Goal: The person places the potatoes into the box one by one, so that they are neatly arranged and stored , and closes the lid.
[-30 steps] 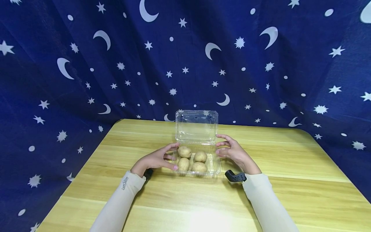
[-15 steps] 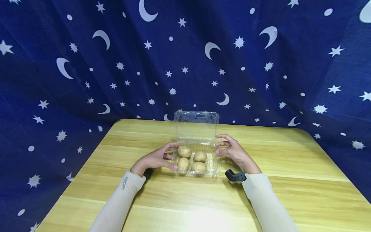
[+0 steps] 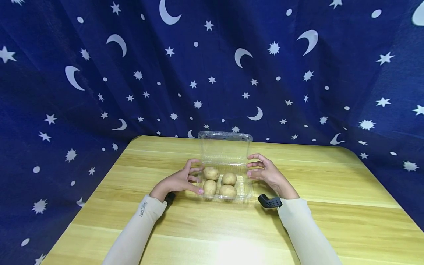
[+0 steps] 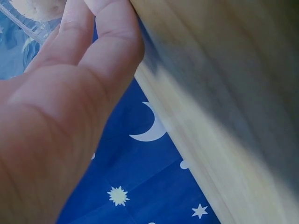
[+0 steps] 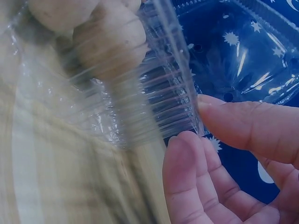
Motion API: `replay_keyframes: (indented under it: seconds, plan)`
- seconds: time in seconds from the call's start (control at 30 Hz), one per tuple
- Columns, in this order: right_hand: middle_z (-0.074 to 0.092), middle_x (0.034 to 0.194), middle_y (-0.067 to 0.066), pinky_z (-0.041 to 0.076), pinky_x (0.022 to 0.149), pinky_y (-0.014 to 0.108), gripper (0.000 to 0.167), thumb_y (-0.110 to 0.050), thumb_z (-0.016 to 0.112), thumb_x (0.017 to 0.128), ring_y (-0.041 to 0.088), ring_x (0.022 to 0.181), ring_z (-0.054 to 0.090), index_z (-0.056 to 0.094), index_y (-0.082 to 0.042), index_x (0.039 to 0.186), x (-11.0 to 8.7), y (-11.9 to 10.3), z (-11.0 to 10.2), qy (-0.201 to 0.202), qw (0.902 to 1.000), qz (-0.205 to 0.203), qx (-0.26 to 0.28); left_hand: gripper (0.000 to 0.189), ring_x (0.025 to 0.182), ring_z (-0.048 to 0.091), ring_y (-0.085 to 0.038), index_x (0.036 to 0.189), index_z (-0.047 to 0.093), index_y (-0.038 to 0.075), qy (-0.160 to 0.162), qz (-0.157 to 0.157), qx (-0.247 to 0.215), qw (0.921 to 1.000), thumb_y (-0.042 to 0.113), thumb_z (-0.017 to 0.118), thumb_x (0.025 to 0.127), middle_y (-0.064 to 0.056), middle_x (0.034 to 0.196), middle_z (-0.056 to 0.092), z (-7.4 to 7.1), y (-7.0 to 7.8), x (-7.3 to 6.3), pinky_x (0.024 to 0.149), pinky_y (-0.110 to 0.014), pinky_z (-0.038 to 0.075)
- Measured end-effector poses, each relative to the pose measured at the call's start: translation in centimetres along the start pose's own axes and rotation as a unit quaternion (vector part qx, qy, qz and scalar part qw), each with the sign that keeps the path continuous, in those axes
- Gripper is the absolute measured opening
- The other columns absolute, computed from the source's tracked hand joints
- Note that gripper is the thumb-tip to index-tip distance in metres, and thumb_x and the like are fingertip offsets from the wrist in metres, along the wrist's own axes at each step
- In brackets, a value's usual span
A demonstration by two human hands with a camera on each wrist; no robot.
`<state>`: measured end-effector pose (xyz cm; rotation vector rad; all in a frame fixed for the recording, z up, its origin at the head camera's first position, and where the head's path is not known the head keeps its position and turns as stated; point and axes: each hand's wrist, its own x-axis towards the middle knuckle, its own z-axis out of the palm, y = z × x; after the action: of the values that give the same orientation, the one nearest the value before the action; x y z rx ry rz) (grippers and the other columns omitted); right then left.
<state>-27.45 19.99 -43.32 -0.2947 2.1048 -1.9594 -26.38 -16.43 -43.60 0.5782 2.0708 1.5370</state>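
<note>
A clear plastic clamshell container rests on the table in the head view, its hinged lid raised at the back. Several potatoes lie in its base, mostly towards the left. My left hand holds the base's left side, thumb at the front corner and index finger near the hinge. In the left wrist view its fingertips are hidden. On the other side, my right hand pinches the right rim. The right wrist view shows thumb and fingers meeting at the ribbed plastic edge, beside a potato.
The wooden table extends around the container on every side. Behind it hangs a dark blue curtain with moons and stars. A black wrist strap sits at the right wrist.
The lid's top edge has come lower and nearer, so the lid tilts further forward. My left index finger has shifted slightly up and back from the hinge corner. The right hand stays put.
</note>
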Motion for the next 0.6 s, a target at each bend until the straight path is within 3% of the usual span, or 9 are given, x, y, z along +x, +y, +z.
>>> replay_keyframes:
  seconds: [0.27,0.6]
  plan:
    - [0.057,0.132,0.034,0.064,0.086,0.033,0.056,0.015,0.067,0.095,0.018,0.097,0.069,0.041,0.015,0.144,0.13,0.25,-0.10,0.001,0.9999,-0.007,-0.007,0.132,0.141,0.055,-0.046,0.172,-0.012,0.018,0.012,0.000,0.019,0.9998,0.009,0.090,0.089,-0.025,0.173,0.031,0.00,-0.08,0.09,0.112,-0.057,0.050]
    - [0.058,0.132,0.033,0.063,0.087,0.034,0.051,0.013,0.068,0.095,0.018,0.096,0.069,0.044,0.015,0.140,0.15,0.36,-0.12,-0.001,0.9998,-0.012,-0.018,0.139,0.138,0.058,-0.048,0.172,-0.020,0.027,0.006,0.016,0.015,0.9997,0.008,0.091,0.089,-0.030,0.170,0.030,-0.13,-0.07,0.16,0.116,-0.062,0.045]
